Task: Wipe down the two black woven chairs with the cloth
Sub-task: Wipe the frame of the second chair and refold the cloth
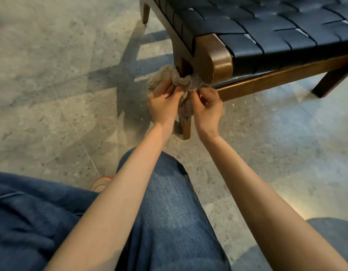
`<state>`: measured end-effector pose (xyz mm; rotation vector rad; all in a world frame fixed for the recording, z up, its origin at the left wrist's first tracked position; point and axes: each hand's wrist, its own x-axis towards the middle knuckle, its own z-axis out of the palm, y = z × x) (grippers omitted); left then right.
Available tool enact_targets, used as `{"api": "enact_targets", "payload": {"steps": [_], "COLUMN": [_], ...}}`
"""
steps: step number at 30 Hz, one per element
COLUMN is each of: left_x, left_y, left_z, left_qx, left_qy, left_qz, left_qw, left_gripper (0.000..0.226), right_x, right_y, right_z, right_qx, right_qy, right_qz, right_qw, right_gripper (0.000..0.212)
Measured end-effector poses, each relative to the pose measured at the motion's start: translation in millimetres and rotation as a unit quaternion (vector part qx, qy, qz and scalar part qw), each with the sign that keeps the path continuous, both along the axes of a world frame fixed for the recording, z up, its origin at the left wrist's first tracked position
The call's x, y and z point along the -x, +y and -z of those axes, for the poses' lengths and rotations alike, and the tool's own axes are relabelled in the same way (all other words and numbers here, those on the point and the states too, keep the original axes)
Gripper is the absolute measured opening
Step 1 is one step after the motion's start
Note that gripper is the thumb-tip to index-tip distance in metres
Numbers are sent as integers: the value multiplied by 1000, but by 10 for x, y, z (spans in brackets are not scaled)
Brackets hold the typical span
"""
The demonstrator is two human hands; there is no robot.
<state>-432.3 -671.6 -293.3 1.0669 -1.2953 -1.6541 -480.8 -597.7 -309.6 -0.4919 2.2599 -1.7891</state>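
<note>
Speckled grey stone floor [52, 75] is filling most of the view, with sunlit patches and the slatted shadow of the furniture lying across it. One black woven chair [266, 26] is standing at the upper right. Its seat of wide black straps is stretching over a dark brown wooden frame with a rounded front corner [214, 59], and a wooden cross rail [276, 79] is running under the front edge toward the far leg.

The person is crouching low in front of that corner, with blue denim over the knees [165, 192] and the toe of a red-and-white shoe [100, 182] showing beside the left forearm. Both bare arms are reaching forward to the chair's near front leg [185, 126].

The cloth [181, 80], a crumpled beige-grey rag, is bunching around the upper part of that leg just below the rounded corner, touching the wood, with a fold of it hanging down the leg between the two hands. The left hand [163, 103] is gripping the cloth on the left side of the leg, its fingers [169, 89] curling in and pinching the fabric. The right hand [207, 108] is holding the cloth on the right side, close to where the cross rail is meeting the leg, its fingers [200, 94] bending inward and pinching the rag as well. The two hands are lying just beside each other, with only the leg and the hanging fold between them.
</note>
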Motion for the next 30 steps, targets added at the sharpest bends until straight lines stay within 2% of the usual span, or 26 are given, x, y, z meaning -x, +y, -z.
{"api": "enact_targets", "payload": {"steps": [2,5,8,10,13,17,19,22,24,27,30], "left_x": [16,19,0,-33,-85,-104,-119,-128,-109,-75,-57], "left_y": [-26,-53,-23,16,18,-34,-36,-32,-38,6,37], "left_z": [-23,31,176,320,502,614,691,821,938,1098,1199], "left_qx": [-4,41,82,113,70,64,53,1,-32,-106,-157], "left_qy": [47,34,-19,-87,-126,-179,-217,-262,-305,-338,-338], "left_qz": [11,14,13,33,73,113,150,205,245,308,318], "left_qw": [999,998,996,989,987,975,963,943,920,883,872], "left_gripper": [25,21,23,20,29,42,36,13,12,41,55], "right_x": [2,0,-16,-40,-88,-171,-223,-245,-228,-183,-129], "right_y": [-45,-60,-27,9,55,77,109,160,184,228,245], "right_z": [-27,34,175,290,466,677,810,997,1122,1309,1426], "right_qx": [30,33,14,0,-17,-20,-27,-60,-100,-162,-210], "right_qy": [-16,-16,-2,4,18,5,-37,-115,-147,-180,-198], "right_qz": [0,-1,-1,6,23,57,69,75,58,17,-19], "right_qw": [999,999,1000,1000,999,998,997,989,982,970,957], "right_gripper": [20,18,9,18,36,26,26,28,18,14,16]}}
